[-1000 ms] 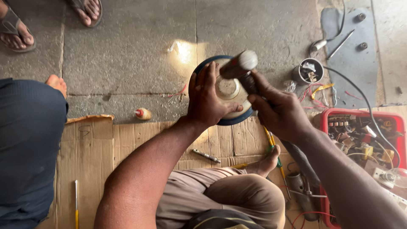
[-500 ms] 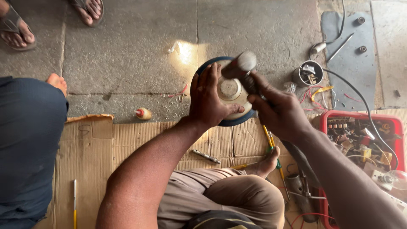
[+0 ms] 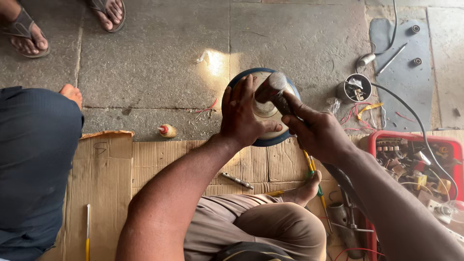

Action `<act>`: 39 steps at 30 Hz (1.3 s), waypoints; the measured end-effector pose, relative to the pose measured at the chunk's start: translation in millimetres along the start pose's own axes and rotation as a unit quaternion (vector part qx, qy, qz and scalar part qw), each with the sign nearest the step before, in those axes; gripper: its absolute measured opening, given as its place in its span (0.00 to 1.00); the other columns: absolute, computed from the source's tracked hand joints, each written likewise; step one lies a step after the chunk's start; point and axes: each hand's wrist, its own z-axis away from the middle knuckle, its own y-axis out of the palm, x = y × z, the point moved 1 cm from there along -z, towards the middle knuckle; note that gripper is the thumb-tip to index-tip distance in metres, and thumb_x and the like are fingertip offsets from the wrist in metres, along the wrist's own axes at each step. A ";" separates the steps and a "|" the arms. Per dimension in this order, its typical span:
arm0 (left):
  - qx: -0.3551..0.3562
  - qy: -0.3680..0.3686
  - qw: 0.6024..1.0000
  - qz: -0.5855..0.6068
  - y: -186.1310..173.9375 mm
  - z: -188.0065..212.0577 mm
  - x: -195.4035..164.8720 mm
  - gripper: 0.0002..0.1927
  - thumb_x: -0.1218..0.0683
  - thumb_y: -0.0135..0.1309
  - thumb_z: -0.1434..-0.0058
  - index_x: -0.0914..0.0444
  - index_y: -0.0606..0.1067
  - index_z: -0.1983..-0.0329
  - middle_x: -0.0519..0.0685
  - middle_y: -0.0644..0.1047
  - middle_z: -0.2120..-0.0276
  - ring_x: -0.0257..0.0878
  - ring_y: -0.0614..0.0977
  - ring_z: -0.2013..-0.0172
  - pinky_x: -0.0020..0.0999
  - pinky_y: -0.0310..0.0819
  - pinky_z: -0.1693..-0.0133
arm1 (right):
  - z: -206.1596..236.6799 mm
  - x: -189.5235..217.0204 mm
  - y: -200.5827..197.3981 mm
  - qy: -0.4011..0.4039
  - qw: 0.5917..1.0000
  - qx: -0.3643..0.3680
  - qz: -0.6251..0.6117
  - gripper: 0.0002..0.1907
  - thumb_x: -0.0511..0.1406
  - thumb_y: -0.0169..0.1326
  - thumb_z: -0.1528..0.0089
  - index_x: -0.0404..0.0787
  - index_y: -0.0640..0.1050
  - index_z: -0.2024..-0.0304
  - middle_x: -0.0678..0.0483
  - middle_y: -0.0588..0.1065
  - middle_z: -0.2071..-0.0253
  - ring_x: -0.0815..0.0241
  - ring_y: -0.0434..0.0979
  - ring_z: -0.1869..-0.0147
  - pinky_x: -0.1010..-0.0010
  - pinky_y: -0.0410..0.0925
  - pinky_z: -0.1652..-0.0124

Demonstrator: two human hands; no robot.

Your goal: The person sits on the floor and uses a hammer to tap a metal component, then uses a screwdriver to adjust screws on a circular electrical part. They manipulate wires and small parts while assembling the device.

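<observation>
Motor housing, one round blue-rimmed unit, stands on the stone floor at the cardboard sheet's edge. Left hand lies flat on it, fingers spread; right hand grips one hammer over its centre. One red tray sits right.

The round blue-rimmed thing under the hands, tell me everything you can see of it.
The round blue-rimmed disc lies flat on the grey stone floor, at the cardboard's edge. Its middle is a cream, domed part, dull like worn metal. The left hand presses on it, fingers spread. The right hand holds a hammer's metal head over its centre.
</observation>
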 end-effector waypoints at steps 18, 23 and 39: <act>-0.029 0.026 0.999 0.037 3.5 3.0 3.3 0.74 0.32 0.74 0.61 0.71 0.44 0.25 0.63 0.63 0.31 0.55 0.62 0.29 0.53 0.45 0.28 | 6.0 5.9 2.0 0.040 0.998 -0.011 -0.055 0.32 0.38 0.54 0.34 0.51 0.64 0.27 0.58 0.74 0.75 0.72 0.70 0.74 0.73 0.70 0.72; -0.013 0.027 0.999 0.012 6.1 4.2 4.3 0.75 0.30 0.74 0.61 0.72 0.43 0.27 0.63 0.63 0.32 0.56 0.61 0.30 0.57 0.42 0.30 | 4.5 -5.3 6.6 -0.021 1.000 -0.014 -0.012 0.29 0.39 0.54 0.31 0.49 0.68 0.28 0.57 0.73 0.75 0.72 0.71 0.71 0.74 0.71 0.67; -0.004 0.026 1.000 0.008 7.3 2.9 4.2 0.76 0.31 0.74 0.61 0.72 0.39 0.27 0.61 0.61 0.31 0.56 0.59 0.30 0.56 0.40 0.29 | 5.1 1.4 5.8 0.052 0.998 0.018 -0.039 0.31 0.41 0.54 0.33 0.54 0.67 0.27 0.58 0.70 0.77 0.71 0.67 0.75 0.73 0.68 0.73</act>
